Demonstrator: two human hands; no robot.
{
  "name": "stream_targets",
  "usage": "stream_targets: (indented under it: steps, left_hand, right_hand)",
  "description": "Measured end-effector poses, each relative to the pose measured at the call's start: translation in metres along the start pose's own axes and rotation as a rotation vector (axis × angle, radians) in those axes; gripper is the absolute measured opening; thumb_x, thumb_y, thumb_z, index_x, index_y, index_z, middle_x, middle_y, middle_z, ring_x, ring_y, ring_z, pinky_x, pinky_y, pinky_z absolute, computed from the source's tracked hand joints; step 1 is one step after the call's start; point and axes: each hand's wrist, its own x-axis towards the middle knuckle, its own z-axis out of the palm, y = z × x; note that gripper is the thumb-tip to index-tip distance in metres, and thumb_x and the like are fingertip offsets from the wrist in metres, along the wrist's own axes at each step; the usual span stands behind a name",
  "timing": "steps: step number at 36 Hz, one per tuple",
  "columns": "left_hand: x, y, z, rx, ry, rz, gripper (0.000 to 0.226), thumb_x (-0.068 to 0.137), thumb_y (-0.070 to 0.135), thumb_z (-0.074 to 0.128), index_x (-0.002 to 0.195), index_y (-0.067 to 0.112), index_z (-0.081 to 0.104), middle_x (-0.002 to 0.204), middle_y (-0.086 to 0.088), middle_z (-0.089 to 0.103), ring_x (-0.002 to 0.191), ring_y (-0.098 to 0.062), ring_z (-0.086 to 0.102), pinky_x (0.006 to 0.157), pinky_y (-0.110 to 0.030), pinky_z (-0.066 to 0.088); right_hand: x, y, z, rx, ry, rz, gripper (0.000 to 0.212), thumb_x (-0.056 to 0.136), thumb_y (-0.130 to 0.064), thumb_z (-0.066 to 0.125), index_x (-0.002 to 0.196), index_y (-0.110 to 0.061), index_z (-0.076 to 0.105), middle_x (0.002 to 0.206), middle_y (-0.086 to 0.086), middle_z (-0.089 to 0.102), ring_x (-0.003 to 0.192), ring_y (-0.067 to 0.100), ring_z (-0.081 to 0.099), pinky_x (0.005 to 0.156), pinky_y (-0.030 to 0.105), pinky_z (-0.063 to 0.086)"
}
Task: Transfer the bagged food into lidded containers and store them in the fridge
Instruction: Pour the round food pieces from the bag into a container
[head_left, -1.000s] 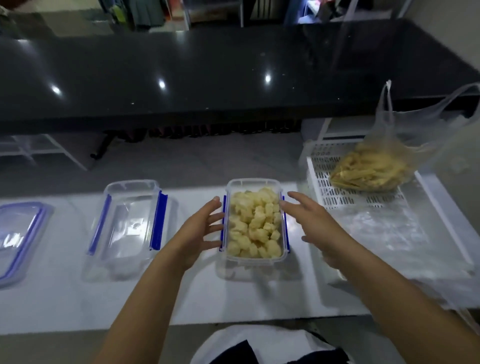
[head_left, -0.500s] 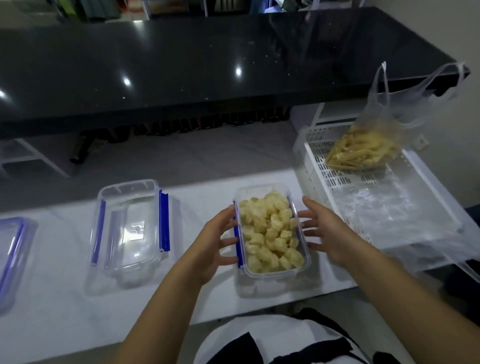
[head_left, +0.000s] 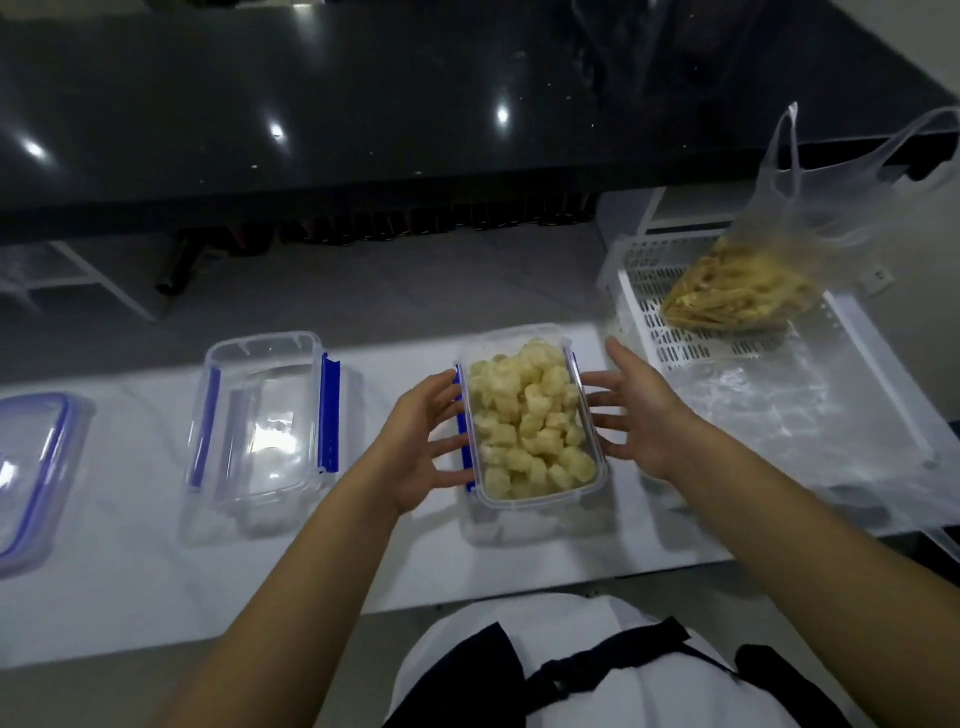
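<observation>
The left hand (head_left: 421, 441) and right hand (head_left: 636, 415) flank the filled container (head_left: 532, 415) at centre frame, palms facing inward, fingers spread. The left fingertips touch its blue side latch (head_left: 464, 431); the right hand sits just beside the opposite wall, and contact there is unclear. Neither hand is closed on it.

The container stands on the white worktop (head_left: 130, 582), heaped with pale food chunks (head_left: 527, 421) and without a lid. To its left an empty container (head_left: 265, 415) stands open; a loose lid (head_left: 31, 467) lies at the far left edge. At upper right, a clear bag of yellowish strips (head_left: 737, 296) rests on a white perforated rack (head_left: 675, 343).

Risks: the heap rises to the rim, so tipping the container could spill chunks, and pressing a lid down may trap pieces under the seal and stop the latches closing.
</observation>
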Motion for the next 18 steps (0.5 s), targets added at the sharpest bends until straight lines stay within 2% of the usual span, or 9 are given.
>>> stream_targets:
  steps: [4,8,12,15,18]
  left_hand:
    - [-0.009,-0.019,-0.008,-0.030,-0.020,-0.051,0.035,0.085,0.059,0.061,0.099,0.034,0.080,0.124,0.006,0.069,0.117,-0.031,0.061,0.084,-0.057,0.058]
    - [-0.007,-0.013,-0.005,-0.055,0.022,-0.045,0.035,0.090,0.054,0.058,0.095,0.030,0.082,0.123,0.004,0.069,0.116,-0.031,0.061,0.085,-0.056,0.057]
    - [-0.006,0.002,0.003,-0.040,0.035,0.012,0.031,0.090,0.052,0.060,0.097,0.030,0.081,0.126,0.005,0.067,0.117,-0.030,0.060,0.089,-0.059,0.056]
    - [-0.012,-0.007,-0.001,-0.050,0.032,-0.007,0.036,0.088,0.053,0.062,0.111,0.029,0.076,0.128,0.004,0.066,0.120,-0.032,0.059,0.089,-0.062,0.055]
    - [-0.020,-0.019,0.000,-0.076,0.001,-0.081,0.037,0.086,0.053,0.063,0.104,0.026,0.080,0.125,0.003,0.069,0.118,-0.033,0.060,0.086,-0.061,0.057]
  right_hand:
    - [0.000,0.019,-0.012,-0.031,-0.035,0.041,0.063,0.087,-0.075,0.047,0.105,-0.021,0.073,0.101,0.005,0.067,0.091,0.024,0.064,0.072,0.036,0.049]
    - [0.004,0.015,-0.007,-0.013,-0.049,0.048,0.058,0.090,-0.070,0.047,0.102,-0.019,0.072,0.100,0.005,0.065,0.091,0.024,0.061,0.078,0.037,0.046]
    - [0.007,0.003,0.001,-0.018,-0.044,-0.017,0.051,0.093,-0.066,0.048,0.102,-0.022,0.072,0.096,-0.001,0.064,0.088,0.018,0.060,0.077,0.034,0.047]
    - [0.006,0.013,-0.010,-0.028,-0.069,-0.002,0.053,0.090,-0.068,0.049,0.105,-0.023,0.074,0.099,-0.001,0.066,0.091,0.019,0.062,0.072,0.034,0.048]
    - [0.002,0.023,-0.019,-0.060,-0.071,0.041,0.056,0.086,-0.071,0.053,0.104,-0.022,0.074,0.098,0.000,0.067,0.091,0.021,0.062,0.072,0.034,0.047]
